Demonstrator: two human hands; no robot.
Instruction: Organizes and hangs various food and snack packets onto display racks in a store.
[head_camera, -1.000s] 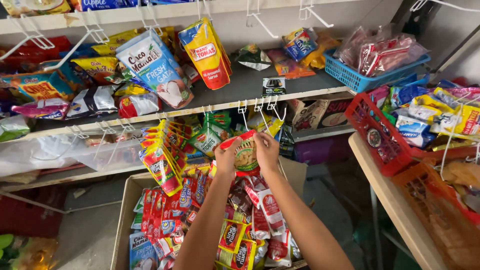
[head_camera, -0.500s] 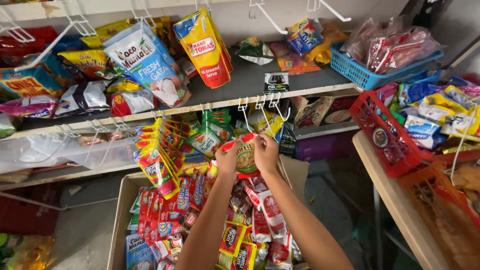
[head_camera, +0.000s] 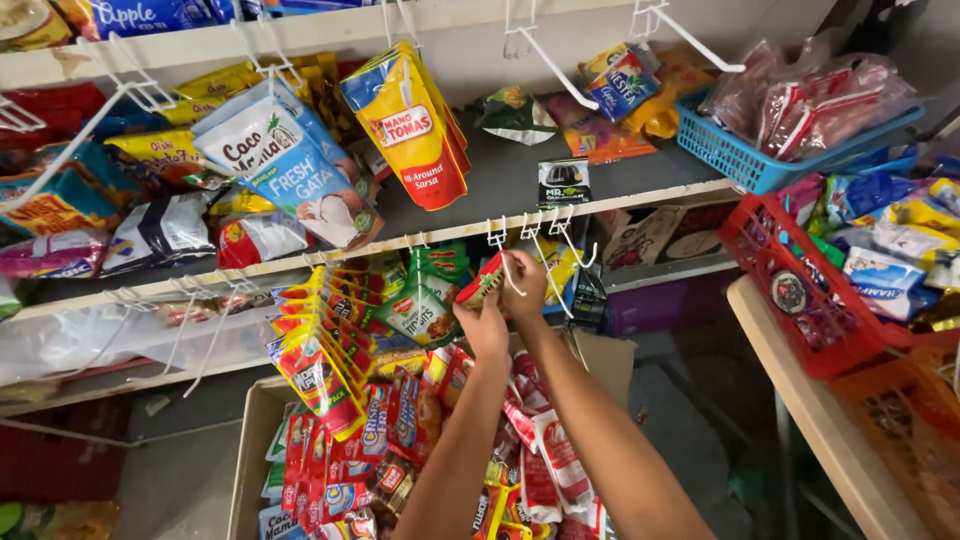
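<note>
A: Sachets (head_camera: 320, 340) hang in a full row at left. And the hands?

B: Left hand (head_camera: 483, 325) and right hand (head_camera: 527, 283) both pinch a red-green sachet (head_camera: 482, 281), touching the white hook (head_camera: 510, 262); seemingly not hung. Cardboard box (head_camera: 250, 440) below holds many more.

Light was bright and even, falling from about 12 o'clock. Glossy sachets glared at 10 o'clock, while shadow sat under the grey shelf (head_camera: 500, 180). Edges bowed with wide-angle distortion; corners at 5 and 7 o'clock were soft.

Red sachet (head_camera: 482, 283) mostly hidden behind hands; cardboard box (head_camera: 252, 440) cut off below.
</note>
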